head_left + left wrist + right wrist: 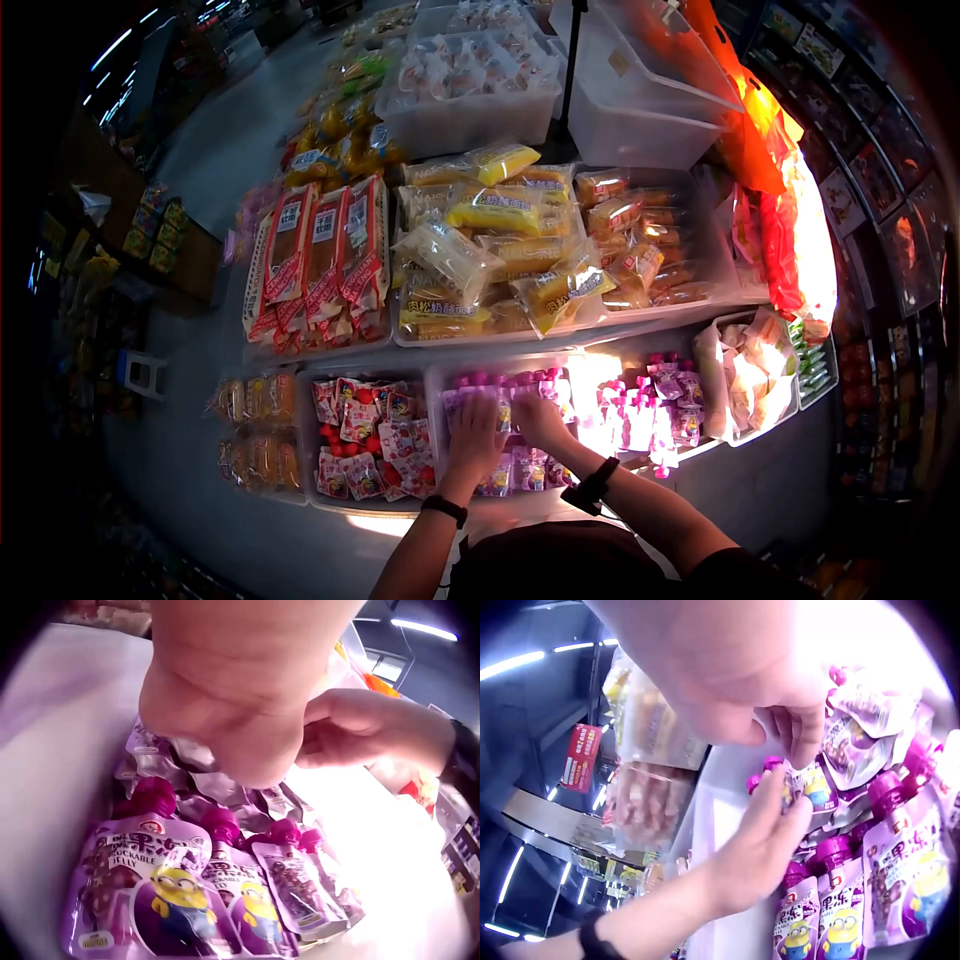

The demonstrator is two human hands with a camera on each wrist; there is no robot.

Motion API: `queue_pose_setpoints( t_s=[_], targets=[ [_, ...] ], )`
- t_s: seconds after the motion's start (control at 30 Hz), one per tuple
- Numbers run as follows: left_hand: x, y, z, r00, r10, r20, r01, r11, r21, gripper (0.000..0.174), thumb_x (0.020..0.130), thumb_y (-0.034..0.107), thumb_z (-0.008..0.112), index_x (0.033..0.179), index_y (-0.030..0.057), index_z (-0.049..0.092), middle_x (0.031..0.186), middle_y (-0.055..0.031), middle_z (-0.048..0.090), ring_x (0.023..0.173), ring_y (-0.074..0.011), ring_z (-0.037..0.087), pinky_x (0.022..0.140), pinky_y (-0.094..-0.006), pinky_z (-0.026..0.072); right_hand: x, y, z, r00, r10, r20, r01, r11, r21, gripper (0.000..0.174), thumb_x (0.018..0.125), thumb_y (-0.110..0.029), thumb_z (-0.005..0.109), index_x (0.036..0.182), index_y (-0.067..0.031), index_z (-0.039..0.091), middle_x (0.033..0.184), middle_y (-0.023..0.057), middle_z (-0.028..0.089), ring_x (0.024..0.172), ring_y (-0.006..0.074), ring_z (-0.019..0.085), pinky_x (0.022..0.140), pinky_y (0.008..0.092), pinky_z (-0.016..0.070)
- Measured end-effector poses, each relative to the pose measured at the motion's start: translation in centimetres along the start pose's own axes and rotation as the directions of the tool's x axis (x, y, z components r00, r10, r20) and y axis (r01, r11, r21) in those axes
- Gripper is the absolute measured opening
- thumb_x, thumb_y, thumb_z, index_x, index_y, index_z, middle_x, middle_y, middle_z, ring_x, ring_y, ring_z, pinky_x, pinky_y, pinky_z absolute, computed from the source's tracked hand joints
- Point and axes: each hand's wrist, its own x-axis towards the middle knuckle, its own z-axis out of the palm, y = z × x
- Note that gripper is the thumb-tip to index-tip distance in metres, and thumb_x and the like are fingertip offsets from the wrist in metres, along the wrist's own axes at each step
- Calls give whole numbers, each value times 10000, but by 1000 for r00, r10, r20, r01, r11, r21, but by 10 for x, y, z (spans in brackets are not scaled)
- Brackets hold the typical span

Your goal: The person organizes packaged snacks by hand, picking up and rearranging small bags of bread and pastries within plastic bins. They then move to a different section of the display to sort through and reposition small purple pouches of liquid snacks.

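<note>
Purple jelly pouches with magenta caps and a yellow cartoon figure lie in rows in a pale plastic bin. My left hand reaches over the bin's left half. In the right wrist view its thumb and fingers lie on either side of a small pouch. Close beside it is my right hand, fingers loosely bent, a gap showing between thumb and fingers. Its fingertips come right above that same pouch, and nothing shows in its palm. In the left wrist view, my left fingers are hidden behind the palm.
Left of the pouches is a bin of red-and-white packets. Behind stand trays of yellow-wrapped bread and red-edged packages. More pouches lie rightward in glaring light, beside a basket of wrapped goods. Tall clear tubs rise at the back.
</note>
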Motion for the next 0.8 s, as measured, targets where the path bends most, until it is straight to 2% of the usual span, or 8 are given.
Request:
queue_pose_setpoints(
  t_s=[0.2,0.3,0.37,0.47,0.57,0.63,0.73,0.8],
  targets=[
    [1,4,4,990,-79,113,72,995,66,754,907,499,521,1491,84,285,1569,-170,183,1460,-362,114,1146,-556,137,-84,8,-84,1000,12,-5,-10,937,349,184,934,-85,582,1063,31,642,854,101,685,777,155,661,703,282,532],
    [7,6,2,980,-94,178,81,993,81,757,917,523,488,1493,77,281,1568,-176,192,1460,-373,103,1144,-570,119,-120,34,-118,975,92,-200,-4,916,400,154,944,-83,567,1021,33,633,833,77,676,764,130,648,690,264,522],
    [13,10,-6,960,-125,249,110,991,72,734,932,503,469,1492,65,283,1565,-195,191,1454,-382,128,1144,-574,117,-145,51,-153,885,207,-417,-85,953,292,151,944,-102,566,997,24,631,805,65,671,744,123,641,671,256,508],
    [28,37,-21,989,-97,113,89,993,75,649,942,401,502,1452,35,334,1520,-213,269,1412,-401,226,1127,-585,159,-175,114,-184,633,307,-711,-200,952,233,143,931,-129,590,949,10,620,775,63,658,710,121,625,651,247,489],
    [46,96,-49,985,82,-151,-103,986,-131,545,926,287,550,1374,14,402,1439,-219,359,1344,-407,322,1097,-591,218,-203,161,-192,518,435,-737,-266,900,344,133,915,-128,621,953,-3,596,778,71,637,705,119,608,665,262,498],
    [55,145,-63,917,264,-298,-286,958,-30,498,887,234,595,1316,33,442,1382,-212,397,1279,-396,379,1063,-584,266,-215,173,-187,523,488,-699,-323,872,368,244,863,-156,696,1027,-11,591,866,92,650,755,157,625,704,289,509],
    [65,204,-50,873,435,-218,-471,869,-150,581,837,232,641,1341,40,424,1385,-217,395,1288,-404,370,1062,-576,276,-216,195,-176,601,191,-776,-295,955,7,413,803,-233,755,1106,-19,575,991,136,625,873,243,621,776,349,514],
    [74,229,-20,845,513,-152,-534,795,-286,673,784,210,664,1377,39,396,1389,-243,384,1307,-408,356,1078,-568,272,-208,193,-177,595,210,-776,-293,955,33,425,816,-251,736,1130,-16,572,1025,165,622,900,279,624,782,364,512]
  ],
)
